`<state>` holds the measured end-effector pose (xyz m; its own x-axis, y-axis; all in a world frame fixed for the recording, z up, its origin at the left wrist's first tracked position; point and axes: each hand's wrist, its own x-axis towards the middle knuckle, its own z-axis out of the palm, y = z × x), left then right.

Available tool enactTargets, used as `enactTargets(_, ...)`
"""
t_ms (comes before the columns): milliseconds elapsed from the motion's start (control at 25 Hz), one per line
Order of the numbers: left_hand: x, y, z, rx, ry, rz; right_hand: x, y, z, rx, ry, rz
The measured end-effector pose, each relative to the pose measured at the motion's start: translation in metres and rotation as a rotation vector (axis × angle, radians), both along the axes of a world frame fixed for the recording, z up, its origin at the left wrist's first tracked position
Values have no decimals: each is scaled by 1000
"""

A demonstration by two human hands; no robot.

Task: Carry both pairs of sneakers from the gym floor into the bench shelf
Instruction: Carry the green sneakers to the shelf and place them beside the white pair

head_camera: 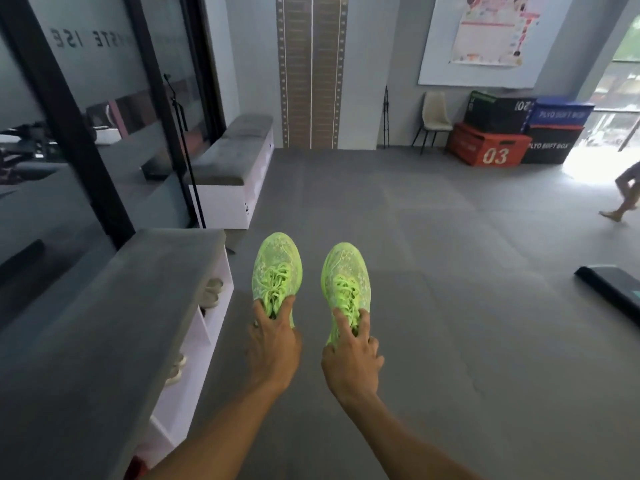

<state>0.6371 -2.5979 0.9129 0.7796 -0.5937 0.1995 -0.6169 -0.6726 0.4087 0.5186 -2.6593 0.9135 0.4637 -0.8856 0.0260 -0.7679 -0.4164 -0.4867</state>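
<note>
1. the left hand (pixel 273 344) holds one neon green sneaker (pixel 276 271) by its collar, the fingers (pixel 258 315) curled into the opening and pinching the rim behind the laces.
2. the right hand (pixel 351 358) holds the second neon green sneaker (pixel 346 282) the same way, its fingers (pixel 343 325) hooked into the opening and pinching the rim.
3. both sneakers hang in the air above the grey gym floor (pixel 450 306), toes pointing away from the person, side by side and apart from each other.
4. the near bench shelf (pixel 194 341) is just left of the left-hand sneaker; its grey padded worktop (pixel 104 341) runs along the glass wall (pixel 86 98).
5. inside the near bench shelf, pale shoes (pixel 211 292) sit in an upper compartment, and another pale pair (pixel 176 370) shows in a compartment closer to the person.
6. beyond the near bench shelf, further along the same wall, stands a second bench (pixel 235 168) with a grey top and white front.
7. far to the right of the near bench shelf, against the back wall, stacked plyo boxes (pixel 512 133) sit beside a pale chair (pixel 434 112).
8. a dark flat object (pixel 613 289) lies on the floor at the right edge, and another person's bare legs (pixel 623 199) show at the far right.
</note>
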Motion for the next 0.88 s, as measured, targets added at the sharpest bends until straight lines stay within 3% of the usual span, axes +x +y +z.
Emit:
enactTargets(440,269,-273,8,35,-12,-91,274,-265,11,19,-76,-71)
enactTargets(880,499,-548,12,38,-10,-18,497,-566,1,-4,-67,-33)
